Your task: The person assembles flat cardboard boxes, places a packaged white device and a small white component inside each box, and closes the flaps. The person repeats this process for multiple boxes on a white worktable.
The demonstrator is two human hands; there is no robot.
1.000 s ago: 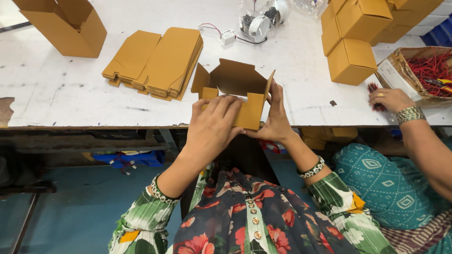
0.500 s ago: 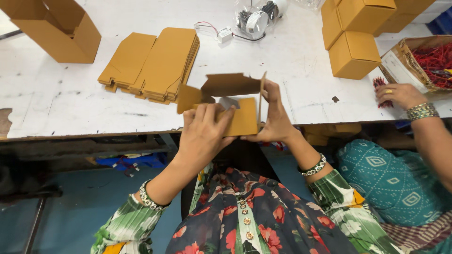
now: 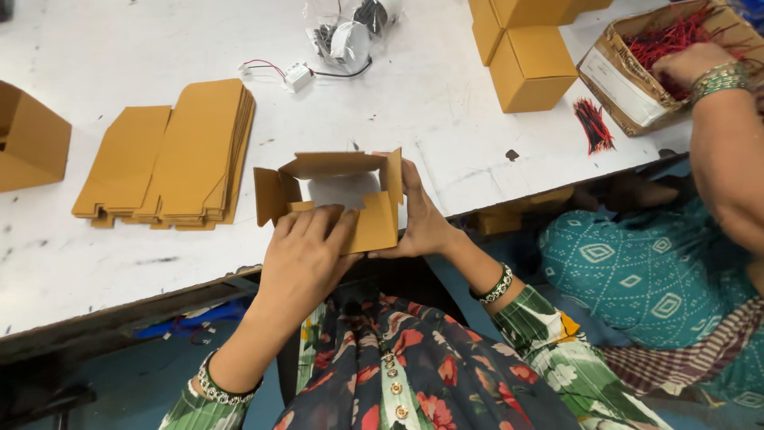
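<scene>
Cardboard, tan and half-folded, sits between both hands at the near edge of the white table [image 3: 446, 103]: a small box [image 3: 338, 199] with its top flaps open, one standing out to the left, one tipped back on the far side, one upright on the right. Compared with a second ago the box has dropped from being held up in front of the body to resting low against the table edge, and its mouth now faces up, showing a pale inside. The left hand [image 3: 306, 255] lies over the near wall, fingers bent onto the front flap and pressing it in. The right hand [image 3: 422, 219] grips the right side, thumb hidden, fingers flat along the right wall and flap. Both hands are closed on the box; neither is free.

That shift reads as the bottom being set and the body squared, with the top flaps left to fold.

Left of the box lies a stack of flat blanks [image 3: 183, 155]; at the far left stands an open box [image 3: 32, 143]. Finished boxes [image 3: 529, 68] are piled far right. A bagged part with wires [image 3: 342, 40] lies at the far side. On the right, a co-worker's hand [image 3: 692, 64] reaches into a carton [image 3: 629, 87] of red wires [image 3: 672, 36]; a loose red bundle [image 3: 593, 123] lies beside it.
</scene>
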